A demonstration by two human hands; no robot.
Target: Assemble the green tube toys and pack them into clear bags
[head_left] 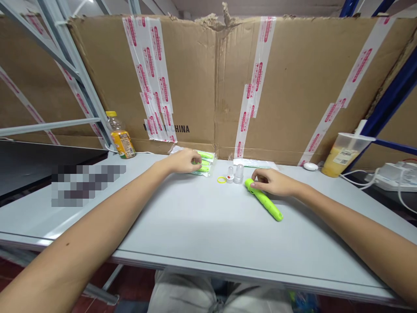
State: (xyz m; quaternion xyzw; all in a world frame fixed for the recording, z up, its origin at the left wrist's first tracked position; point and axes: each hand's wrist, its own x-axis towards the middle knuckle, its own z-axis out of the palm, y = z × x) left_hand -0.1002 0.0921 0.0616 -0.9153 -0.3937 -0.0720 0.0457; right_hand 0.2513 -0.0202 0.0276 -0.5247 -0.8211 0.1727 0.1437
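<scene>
My right hand (273,181) pinches the upper end of a bright green plastic tube (267,204) with thumb and bent fingers. The tube lies slanted on the table, its lower end toward me, with small dark marks along it. Farther left, my left hand (183,161) rests with curled fingers on clear plastic packets (205,168) holding similar green pieces; its palm side is hidden. Between the hands stand a small clear cap with a white base and red spot (230,174) and a larger clear cup-like piece (239,174). Beside them lies a thin yellow ring (221,179).
A taped cardboard wall (195,87) closes off the back of the grey table (195,226). An orange drink bottle (123,141) stands at the left; a plastic cup with a straw (342,158), a white case (310,166) and a power strip (391,177) are at the right. A flat plastic packet (256,164) lies along the wall.
</scene>
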